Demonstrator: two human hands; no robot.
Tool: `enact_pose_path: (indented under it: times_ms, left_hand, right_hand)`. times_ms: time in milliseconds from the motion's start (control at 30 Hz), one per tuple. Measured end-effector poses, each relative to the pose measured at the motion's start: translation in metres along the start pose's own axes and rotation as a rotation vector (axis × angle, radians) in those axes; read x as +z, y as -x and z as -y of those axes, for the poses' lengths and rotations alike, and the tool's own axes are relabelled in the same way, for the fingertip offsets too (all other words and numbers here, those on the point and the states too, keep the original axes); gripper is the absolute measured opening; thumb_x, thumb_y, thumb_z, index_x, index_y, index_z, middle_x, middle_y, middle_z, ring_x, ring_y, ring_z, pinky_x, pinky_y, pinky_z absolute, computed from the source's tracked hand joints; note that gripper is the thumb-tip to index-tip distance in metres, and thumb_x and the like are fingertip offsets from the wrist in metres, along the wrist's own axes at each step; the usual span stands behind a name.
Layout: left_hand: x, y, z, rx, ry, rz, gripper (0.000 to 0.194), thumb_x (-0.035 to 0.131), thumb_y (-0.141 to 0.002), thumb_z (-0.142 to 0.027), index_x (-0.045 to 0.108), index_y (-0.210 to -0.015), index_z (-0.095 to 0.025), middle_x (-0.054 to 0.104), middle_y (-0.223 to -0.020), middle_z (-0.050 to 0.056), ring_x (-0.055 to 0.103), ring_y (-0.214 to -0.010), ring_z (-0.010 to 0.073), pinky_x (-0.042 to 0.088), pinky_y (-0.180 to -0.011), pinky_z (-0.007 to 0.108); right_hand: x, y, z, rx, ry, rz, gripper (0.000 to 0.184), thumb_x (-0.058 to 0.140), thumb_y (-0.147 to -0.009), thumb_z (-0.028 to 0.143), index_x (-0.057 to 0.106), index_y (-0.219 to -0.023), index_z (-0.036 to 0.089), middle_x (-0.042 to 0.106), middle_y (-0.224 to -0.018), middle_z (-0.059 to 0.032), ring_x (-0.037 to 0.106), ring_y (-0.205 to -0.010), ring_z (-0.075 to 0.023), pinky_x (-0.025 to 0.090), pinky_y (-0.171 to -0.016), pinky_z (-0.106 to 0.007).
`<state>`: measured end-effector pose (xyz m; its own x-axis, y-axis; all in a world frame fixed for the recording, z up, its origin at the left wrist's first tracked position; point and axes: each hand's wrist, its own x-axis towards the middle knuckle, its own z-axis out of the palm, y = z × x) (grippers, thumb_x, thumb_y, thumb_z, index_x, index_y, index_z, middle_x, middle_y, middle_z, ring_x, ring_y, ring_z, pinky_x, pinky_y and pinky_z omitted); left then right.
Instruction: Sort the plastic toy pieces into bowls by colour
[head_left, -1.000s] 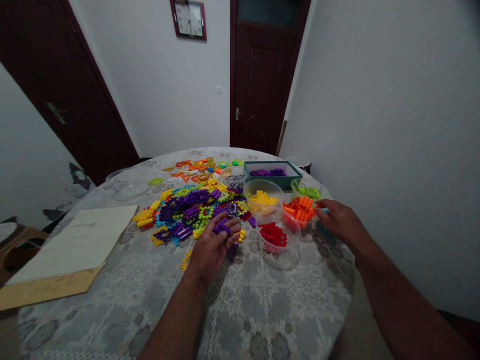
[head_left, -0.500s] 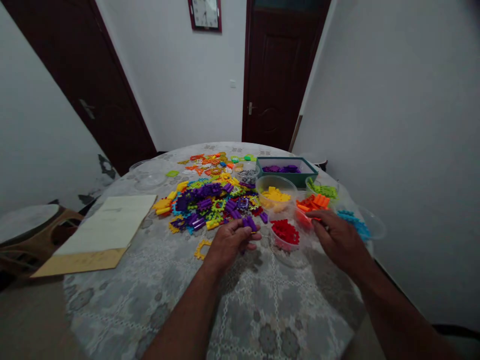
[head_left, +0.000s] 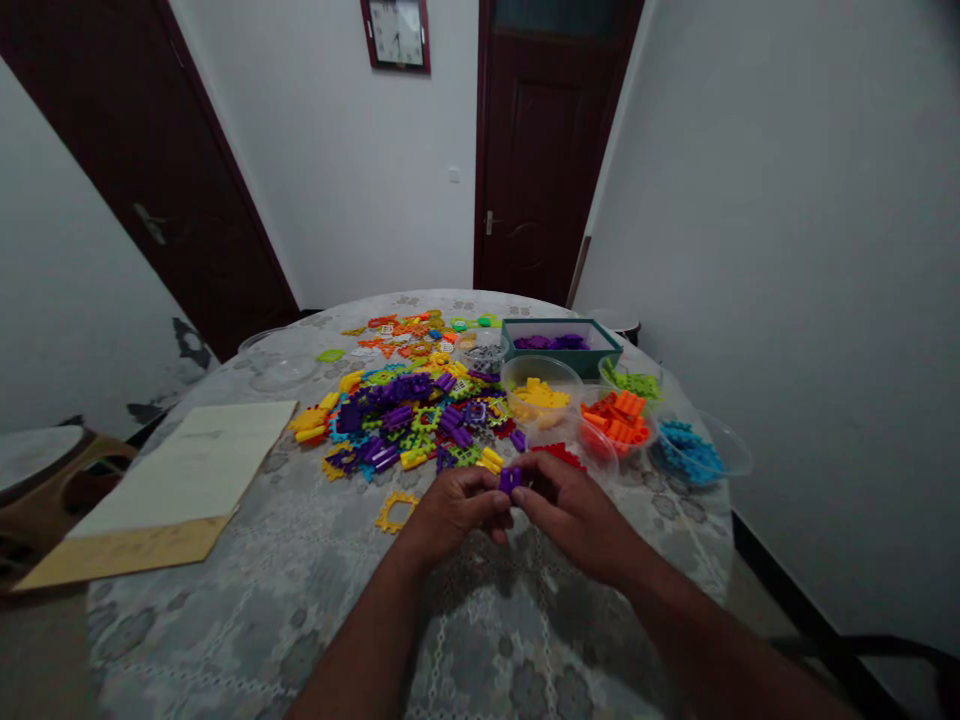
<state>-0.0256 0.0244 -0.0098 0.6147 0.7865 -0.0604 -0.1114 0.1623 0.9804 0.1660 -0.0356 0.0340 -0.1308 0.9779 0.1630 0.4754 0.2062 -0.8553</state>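
My left hand (head_left: 454,508) and my right hand (head_left: 576,512) meet over the near part of the table, both closed on a small purple plastic building piece (head_left: 511,480). Just beyond the fingers is a yellow tube-shaped piece (head_left: 491,460). A bowl of red pieces (head_left: 559,456) is partly hidden behind my right hand. Left of my left hand, a yellow square frame piece (head_left: 396,511) lies on the cloth. A mixed heap of purple, green, yellow and blue pieces (head_left: 409,410) spreads beyond it.
Clear bowls hold yellow (head_left: 541,394), orange (head_left: 616,420), green (head_left: 634,384) and blue pieces (head_left: 688,452). A dark green box (head_left: 562,362) contains purple pieces. Paper sheets (head_left: 187,465) lie at the left of the patterned tablecloth (head_left: 285,620). More orange pieces (head_left: 409,332) are scattered at the back.
My right hand has moved left from the orange bowl to the purple piece in my left hand and now grips it too. The view has shifted slightly.
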Motion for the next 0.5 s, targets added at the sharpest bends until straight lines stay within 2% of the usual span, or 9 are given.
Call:
enact_pose_path:
  times_ms: [100,167,267,367,433,500]
  left_hand:
    - [0.0,-0.001,0.002,-0.005,-0.036,0.001,0.038,0.081,-0.078,-0.053,0.069,-0.075,-0.017,0.069,-0.06,0.006,0.062,-0.046,0.0166,0.045,-0.048,0.025]
    - [0.0,-0.002,0.003,-0.001,-0.044,-0.059,0.041,0.08,-0.078,-0.056,0.065,-0.071,-0.018,0.064,-0.053,0.003,0.058,-0.041,0.015,0.039,-0.043,0.023]
    - [0.0,-0.005,0.004,0.059,-0.039,-0.25,0.043,0.077,-0.08,-0.057,0.061,-0.069,-0.019,0.059,-0.05,-0.001,0.052,-0.038,0.0123,0.035,-0.04,0.022]
    - [-0.004,-0.009,0.003,0.186,0.017,-0.531,0.041,0.074,-0.083,-0.056,0.06,-0.069,-0.02,0.055,-0.051,-0.003,0.047,-0.039,0.0095,0.036,-0.042,0.022]
    - [-0.01,-0.01,0.002,0.275,0.082,-0.731,0.039,0.072,-0.084,-0.056,0.062,-0.074,-0.02,0.055,-0.055,-0.004,0.045,-0.041,0.0086,0.036,-0.043,0.021]
    - [-0.019,-0.01,-0.001,0.342,0.151,-0.906,0.037,0.071,-0.084,-0.057,0.063,-0.08,-0.021,0.056,-0.059,-0.004,0.046,-0.045,0.0088,0.037,-0.046,0.021]
  right_hand:
    - [-0.008,0.001,-0.002,0.046,-0.107,0.093,0.01,0.063,-0.092,0.027,0.066,-0.099,0.021,0.069,-0.087,0.0,0.063,-0.08,-0.0161,0.049,-0.069,-0.028]
    - [-0.019,0.002,-0.002,0.046,-0.099,0.158,0.007,0.066,-0.09,0.027,0.066,-0.094,0.021,0.066,-0.084,0.0017,0.06,-0.076,-0.0145,0.047,-0.066,-0.025]
    - [-0.04,-0.003,-0.002,0.031,0.019,0.232,0.006,0.067,-0.089,0.027,0.066,-0.091,0.021,0.064,-0.078,0.0031,0.057,-0.07,-0.0131,0.044,-0.061,-0.024]
    - [-0.067,-0.027,-0.006,0.041,0.111,0.284,0.008,0.066,-0.089,0.028,0.069,-0.091,0.021,0.069,-0.081,0.0011,0.06,-0.069,-0.0136,0.046,-0.06,-0.024]
    - [-0.087,-0.055,-0.01,0.07,0.131,0.195,0.012,0.066,-0.087,0.028,0.072,-0.093,0.02,0.072,-0.085,-0.002,0.062,-0.069,-0.0142,0.048,-0.06,-0.025]
    - [-0.106,-0.085,-0.013,0.101,0.128,-0.055,0.019,0.067,-0.086,0.03,0.072,-0.099,0.018,0.073,-0.084,-0.0044,0.063,-0.066,-0.015,0.048,-0.057,-0.026]
